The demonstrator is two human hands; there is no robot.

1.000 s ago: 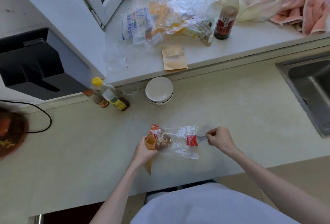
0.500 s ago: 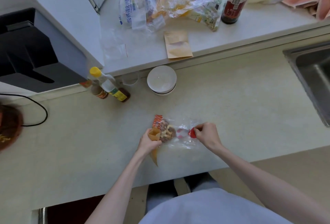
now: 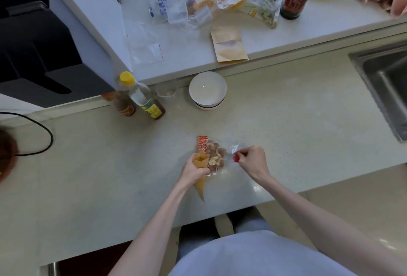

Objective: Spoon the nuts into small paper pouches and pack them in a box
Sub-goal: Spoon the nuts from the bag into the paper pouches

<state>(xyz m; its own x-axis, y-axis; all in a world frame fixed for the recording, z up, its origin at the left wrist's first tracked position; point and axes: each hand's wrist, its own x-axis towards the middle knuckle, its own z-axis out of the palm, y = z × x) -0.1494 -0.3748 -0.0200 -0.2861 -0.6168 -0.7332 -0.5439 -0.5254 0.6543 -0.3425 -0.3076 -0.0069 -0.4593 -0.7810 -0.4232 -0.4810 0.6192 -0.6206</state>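
Left grip (image 3: 193,171) holds an open paper pouch (image 3: 200,162) upright beside the nuts (image 3: 215,158) on the desk (image 3: 286,126), right grip (image 3: 253,161) pinches the red-handled spoon (image 3: 236,157); filling appears barely begun, boxing remains.

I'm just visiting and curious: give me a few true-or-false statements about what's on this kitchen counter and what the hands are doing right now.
1. The left hand holds an open paper pouch. True.
2. The bag of nuts lies in the sink. False: it lies on the counter between the hands.
3. The white bowl is full of nuts. False: it looks empty.
4. The right hand pinches something at the bag's red edge. True.
5. A second paper pouch lies on the raised ledge. True.
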